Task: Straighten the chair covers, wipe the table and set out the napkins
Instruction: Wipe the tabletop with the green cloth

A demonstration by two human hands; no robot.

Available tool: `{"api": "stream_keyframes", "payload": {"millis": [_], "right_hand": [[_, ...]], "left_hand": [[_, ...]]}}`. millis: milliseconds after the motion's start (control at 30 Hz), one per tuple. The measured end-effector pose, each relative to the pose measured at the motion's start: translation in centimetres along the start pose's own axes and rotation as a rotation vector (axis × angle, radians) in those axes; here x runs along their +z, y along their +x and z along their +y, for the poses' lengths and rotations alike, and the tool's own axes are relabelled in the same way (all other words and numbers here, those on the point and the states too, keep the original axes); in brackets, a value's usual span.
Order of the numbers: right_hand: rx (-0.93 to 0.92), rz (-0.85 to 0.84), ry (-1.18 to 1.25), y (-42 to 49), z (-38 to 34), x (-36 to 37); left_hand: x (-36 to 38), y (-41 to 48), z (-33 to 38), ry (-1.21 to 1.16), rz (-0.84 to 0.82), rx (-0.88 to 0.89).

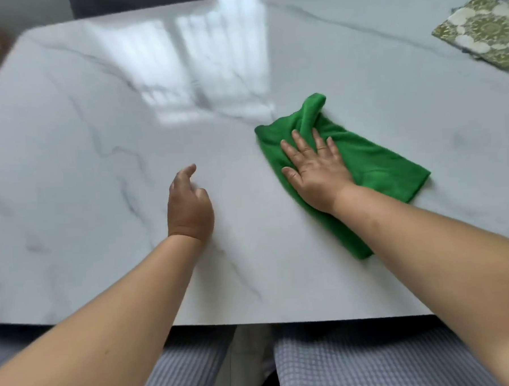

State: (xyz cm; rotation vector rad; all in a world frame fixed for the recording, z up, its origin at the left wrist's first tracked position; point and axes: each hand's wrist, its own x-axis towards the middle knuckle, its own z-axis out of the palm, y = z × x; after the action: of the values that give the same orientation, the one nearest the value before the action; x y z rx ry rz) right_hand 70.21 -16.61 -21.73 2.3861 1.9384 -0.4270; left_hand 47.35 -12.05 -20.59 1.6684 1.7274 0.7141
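The right hand [317,174] lies flat on a green cloth [376,168], fingers straight and spread, palm pressing the cloth onto the marble table [96,127]. It pins the cloth rather than gripping it. The cloth sits right of the table's middle and lies on a slant. One corner trails back under the right forearm toward the near edge, a wide flap spreads out to the right of the hand, and a bunched ridge stands up just beyond the fingertips.

The left hand [189,205] is on the tabletop, left of the cloth and apart from it. Its fingers are loosely curled and hold nothing, though whether it bears weight I cannot tell.

The job in hand looks like the wiping. Most of the bare surface lies to the left of and beyond the cloth, so the next sweep probably goes that way. The right hand is already on the cloth and is clearly the one placed to drive it.

The patterned napkins [483,30] lie in a small stack at the far right, well apart from both hands and nearer the right one — not yet set out. No container is in view. Grey checked fabric [359,364] shows below the near edge, and I cannot tell whether it is a chair cover or clothing.
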Motion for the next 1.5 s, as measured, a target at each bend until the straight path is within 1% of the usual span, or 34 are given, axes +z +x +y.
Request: {"api": "stream_keyframes", "payload": {"millis": [133,300,367,433,500,533,667,733,800,833,867,900,933,967,1000,1033,1067,1167,1233,1333,1500], "right_hand": [[-0.342,-0.041,-0.019,-1.6,-5.9,1.4],[-0.828,-0.086,0.143,-8.1,-6.9,3.3],[-0.922,-0.150,0.177,-10.9,-5.7,3.8],[-0.947,-0.203,0.255,-13.0,-3.9,3.9],[-0.911,-0.209,0.288,-14.2,-1.6,3.5],[-0.888,-0.202,0.262,-14.3,-0.5,3.3],[-0.709,-0.148,-0.039,-14.5,4.6,2.4],[-0.523,-0.133,-0.086,-14.3,5.9,2.2],[-0.237,-0.125,-0.094,-13.8,5.7,2.4],[-0.131,-0.123,-0.082,-13.6,4.7,2.4],[-0.087,-0.115,-0.053,-13.6,3.4,2.4],[-0.113,-0.108,-0.025,-13.8,2.2,2.6],[-0.195,-0.112,-0.001,-14.4,1.8,2.8],[-0.321,-0.125,-0.003,-15.2,1.8,3.2],[-0.419,-0.121,-0.019,-16.2,2.9,3.3],[-0.459,-0.109,-0.045,-16.9,4.5,3.4],[-0.445,-0.098,-0.065,-17.3,5.7,3.2],[-0.230,-0.059,-0.048,-17.2,10.4,1.9],[-0.141,-0.059,-0.016,-16.2,11.9,1.4],[-0.094,-0.065,0.015,-14.5,12.7,0.6],[-0.029,-0.036,0.041,-9.4,15.7,-0.8]], "left_hand": [[-2.1,-1.5,-1.4,0.048,0.084,0.051],[-2.7,-2.9,-2.5,0.084,0.090,0.044],[-2.7,-3.8,-2.4,0.104,0.077,0.050],[-2.6,-4.3,-2.0,0.122,0.064,0.075],[-2.2,-4.8,-1.1,0.143,0.043,0.109],[-2.1,-4.8,-0.7,0.160,0.038,0.129],[-0.1,-5.4,1.9,0.204,-0.009,0.193],[0.8,-5.9,2.8,0.219,-0.035,0.187],[1.6,-6.6,3.6,0.235,-0.065,0.177],[1.9,-6.9,4.0,0.244,-0.073,0.170],[2.3,-7.1,4.4,0.253,-0.074,0.161],[2.7,-7.3,4.9,0.261,-0.079,0.154],[3.4,-7.5,5.8,0.267,-0.092,0.159],[3.9,-7.7,6.5,0.274,-0.105,0.165],[5.0,-8.0,7.5,0.275,-0.125,0.182],[5.9,-8.2,8.5,0.273,-0.147,0.193],[6.4,-8.5,8.9,0.273,-0.163,0.196],[9.7,-9.2,11.0,0.254,-0.208,0.207],[11.8,-9.7,11.9,0.258,-0.222,0.185],[14.5,-9.8,13.0,0.275,-0.205,0.155],[18.2,-7.7,15.6,0.253,-0.091,0.136]]}}
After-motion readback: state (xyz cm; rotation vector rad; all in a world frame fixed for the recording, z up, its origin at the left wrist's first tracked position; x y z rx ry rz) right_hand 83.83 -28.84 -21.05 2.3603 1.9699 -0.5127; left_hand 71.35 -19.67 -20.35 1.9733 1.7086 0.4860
